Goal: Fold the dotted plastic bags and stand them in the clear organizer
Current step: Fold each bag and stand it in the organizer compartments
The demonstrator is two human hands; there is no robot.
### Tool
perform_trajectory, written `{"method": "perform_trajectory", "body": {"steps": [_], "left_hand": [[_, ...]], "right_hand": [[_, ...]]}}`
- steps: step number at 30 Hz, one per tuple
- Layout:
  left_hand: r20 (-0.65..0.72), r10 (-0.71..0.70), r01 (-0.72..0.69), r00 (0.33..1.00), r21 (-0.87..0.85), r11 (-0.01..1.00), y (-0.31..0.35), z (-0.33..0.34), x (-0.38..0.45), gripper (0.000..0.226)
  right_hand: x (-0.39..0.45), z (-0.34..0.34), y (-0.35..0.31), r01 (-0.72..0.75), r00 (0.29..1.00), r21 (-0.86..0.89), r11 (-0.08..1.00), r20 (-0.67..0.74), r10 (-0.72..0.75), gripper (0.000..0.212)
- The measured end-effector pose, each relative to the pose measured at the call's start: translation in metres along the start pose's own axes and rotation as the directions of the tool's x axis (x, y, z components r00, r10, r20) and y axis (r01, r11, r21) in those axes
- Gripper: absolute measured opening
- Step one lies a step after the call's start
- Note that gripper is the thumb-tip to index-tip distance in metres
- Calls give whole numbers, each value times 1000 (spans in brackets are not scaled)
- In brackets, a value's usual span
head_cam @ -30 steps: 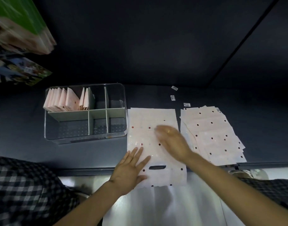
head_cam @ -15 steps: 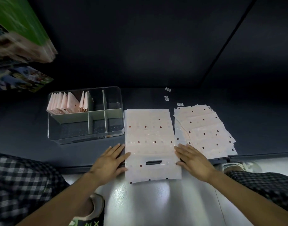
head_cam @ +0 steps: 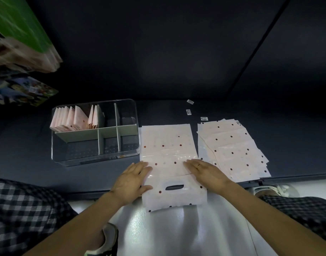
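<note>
Both hands lay flat on the dotted bag point(head_cam: 169, 150): the left hand point(head_cam: 132, 182) rested open on its left edge, fingers straight, and the right hand point(head_cam: 206, 170), a ring on one finger, pressed open-palmed on its right side, neither curled round anything. That bag was spread unfolded just right of the clear organizer point(head_cam: 95, 157), almost touching its right wall, with its handle-slot end hanging off the near edge of the dark table point(head_cam: 29, 145).

The overhang looked like the chief risk. If the palms lifted before a crease was set, the slick film could slide toward the person and off the edge, or spring back open. A fold started with the sides uneven would likely give a crooked packet that leans rather than stands.

Inside the organizer, folded bags point(head_cam: 75, 119) stood in its far-left compartment, some tilted; a thick or loose packet pushed in might tip them over.

Further right of the organizer, beyond the spread bag, lay the fanned stack of unfolded bags point(head_cam: 236, 146), its near corner close to the right hand. A sweeping wrist could drag those sheets askew or off the table. Small labels point(head_cam: 190, 106) lay behind the stack.
</note>
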State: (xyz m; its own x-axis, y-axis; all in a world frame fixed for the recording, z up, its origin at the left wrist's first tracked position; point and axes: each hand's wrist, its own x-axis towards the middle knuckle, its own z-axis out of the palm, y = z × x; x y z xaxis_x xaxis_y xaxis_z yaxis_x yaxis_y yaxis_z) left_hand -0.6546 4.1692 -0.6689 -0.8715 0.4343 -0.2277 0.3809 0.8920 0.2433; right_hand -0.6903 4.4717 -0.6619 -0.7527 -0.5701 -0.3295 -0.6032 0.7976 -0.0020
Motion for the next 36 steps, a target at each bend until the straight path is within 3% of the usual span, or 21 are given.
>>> {"method": "perform_trajectory", "body": {"steps": [3,6,9,15,18,21,23,26,29,32,36], "left_hand": [[29,0,1,1000,-14,1000,6,-4,10,69],[57,-5,6,998,-23,1000,12,-11,19,72],[81,-3,10,997,-90,996,14,-20,23,75],[128,-10,53,992,-333,941,12,-47,23,57],[-63,-1,-20,998,-328,945,12,-58,19,57],[-370,36,-99,928,-153,983,20,-59,16,55],[-439,80,-115,895,-56,992,31,-54,14,52],[-389,122,-132,913,1,991,43,-36,11,50],[-302,86,-90,949,1,996,49,-15,11,50],[-190,28,-30,981,-5,1000,54,0,17,60],[-43,-39,40,998,20,999,55,15,35,70]], "right_hand": [[2,0,0,-2,1000,10,1000,9,2,66],[3,-7,-3,-132,988,246,960,-43,147,42],[3,-24,-1,-103,988,402,910,-65,141,32],[0,-63,14,-118,991,787,606,53,123,17],[11,-62,19,-186,974,841,508,90,207,16],[26,-54,19,-225,937,877,425,74,342,11],[37,-46,19,-266,904,874,407,80,420,8],[49,-34,16,-382,832,786,486,64,550,25],[43,-29,3,-398,779,669,628,-116,617,37],[32,-21,-22,-219,822,579,785,-323,468,36],[35,-7,-58,-94,933,430,898,-278,231,47]]}}
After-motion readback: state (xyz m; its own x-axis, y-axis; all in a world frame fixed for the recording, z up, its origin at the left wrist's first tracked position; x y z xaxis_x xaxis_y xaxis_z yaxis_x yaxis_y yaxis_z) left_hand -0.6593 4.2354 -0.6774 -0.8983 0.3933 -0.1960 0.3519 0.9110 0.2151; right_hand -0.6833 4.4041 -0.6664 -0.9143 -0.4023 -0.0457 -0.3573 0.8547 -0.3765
